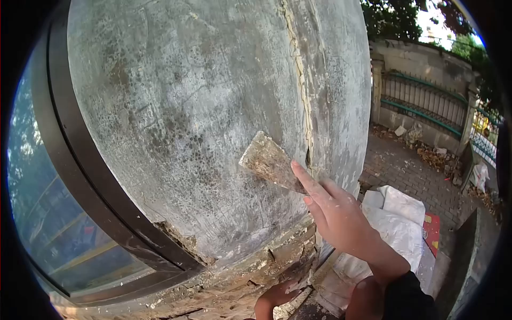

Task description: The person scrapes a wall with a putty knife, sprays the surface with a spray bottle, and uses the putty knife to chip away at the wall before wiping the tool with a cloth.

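My right hand [341, 216] is closed around the handle of a scraper [266, 160], with the index finger stretched along the back of its blade. The wide blade is crusted with dried brownish material and lies close against the grey weathered wall [213, 122]. Its handle is hidden under my fingers. Low in the view, my left hand [281, 293] is beside the broken ledge under the wall, dim and partly out of sight, so its fingers cannot be made out clearly. A long vertical crack [300, 69] with pale filler runs down the wall right of the blade.
A dark-framed window [106, 208] borders the wall on the left. Crumbling masonry [250, 280] forms the wall's lower edge. White sacks [394, 229] lie below on the right, near a red packet [431, 229]. Farther off are brick paving [397, 165], rubble and a fenced wall [421, 96].
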### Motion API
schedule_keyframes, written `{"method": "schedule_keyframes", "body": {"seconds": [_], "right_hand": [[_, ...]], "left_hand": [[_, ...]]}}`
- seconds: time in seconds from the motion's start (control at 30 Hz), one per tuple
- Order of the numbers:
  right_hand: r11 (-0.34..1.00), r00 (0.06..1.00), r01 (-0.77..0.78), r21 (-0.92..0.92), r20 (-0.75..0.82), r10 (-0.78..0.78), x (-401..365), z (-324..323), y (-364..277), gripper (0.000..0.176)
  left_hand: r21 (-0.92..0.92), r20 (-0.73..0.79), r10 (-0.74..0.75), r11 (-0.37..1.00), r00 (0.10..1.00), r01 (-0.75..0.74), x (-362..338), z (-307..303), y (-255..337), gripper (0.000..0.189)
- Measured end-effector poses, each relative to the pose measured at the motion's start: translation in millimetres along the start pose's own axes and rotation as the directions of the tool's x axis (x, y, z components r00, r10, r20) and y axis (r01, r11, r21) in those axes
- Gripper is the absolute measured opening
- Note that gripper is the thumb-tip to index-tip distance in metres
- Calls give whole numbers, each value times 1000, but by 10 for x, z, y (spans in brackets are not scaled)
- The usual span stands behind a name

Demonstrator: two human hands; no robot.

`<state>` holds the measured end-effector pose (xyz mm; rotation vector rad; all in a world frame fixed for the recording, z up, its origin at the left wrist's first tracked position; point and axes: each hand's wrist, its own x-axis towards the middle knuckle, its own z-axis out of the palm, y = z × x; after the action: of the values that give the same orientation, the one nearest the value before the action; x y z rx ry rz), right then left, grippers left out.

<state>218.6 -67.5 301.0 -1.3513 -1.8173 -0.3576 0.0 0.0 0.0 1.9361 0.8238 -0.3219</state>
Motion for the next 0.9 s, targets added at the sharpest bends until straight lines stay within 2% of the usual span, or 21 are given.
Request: {"method": "schedule_keyframes", "body": {"seconds": [0.07, 0.1, 0.17, 0.2, 0.3, 0.4, 0.5, 0.6, 0.7, 0.73, 0.8, 0.9], "right_hand": [[997, 998, -52, -55, -31, 50, 0, 215, 38, 76], [995, 997, -78, -61, 5, 79, -148, 173, 43, 77], [993, 996, -88, -74, -39, 85, -150, 458, 127, 77], [987, 997, -56, -152, -57, 48, -114, 523, 152, 77], [991, 991, -123, -59, 42, 126, -112, 418, 47, 77], [992, 993, -120, -46, -27, 119, -172, 442, -28, 75], [927, 952, -293, 235, 158, 261, -383, 380, -147, 72], [887, 946, -321, 333, 156, 284, -412, 440, -245, 70], [895, 948, -318, 312, 98, 303, -104, 276, -277, 69], [926, 964, -255, 277, 2, 264, 40, 247, -225, 68], [947, 961, -233, 222, -97, 259, 384, 69, -161, 66], [923, 933, -315, 221, -104, 344, 689, -229, -196, 63]], "left_hand": [[49, -16, 39, 998, 999, -38, 91, -100, -160, 78], [2, 13, 44, 999, 999, -44, 9, 224, 11, 77], [7, -7, 66, 998, 998, -66, 23, 135, 90, 75], [-4, -13, 74, 997, 997, -75, 60, 103, 107, 74], [-68, -22, 100, 993, 995, -102, 166, 162, 153, 71], [-108, -31, 115, 987, 993, -117, 240, 183, 165, 67], [-84, -39, 143, 986, 989, -146, 220, 133, 274, 66], [-83, -61, 189, 978, 980, -194, 307, 151, 218, 64], [-86, -82, 180, 979, 980, -187, 347, 152, 162, 63], [-94, -81, 187, 976, 979, -194, 343, 155, 160, 63], [-132, -91, 202, 968, 975, -213, 361, 192, 109, 63], [-197, -131, 226, 948, 965, -248, 476, 258, -25, 64]]}}
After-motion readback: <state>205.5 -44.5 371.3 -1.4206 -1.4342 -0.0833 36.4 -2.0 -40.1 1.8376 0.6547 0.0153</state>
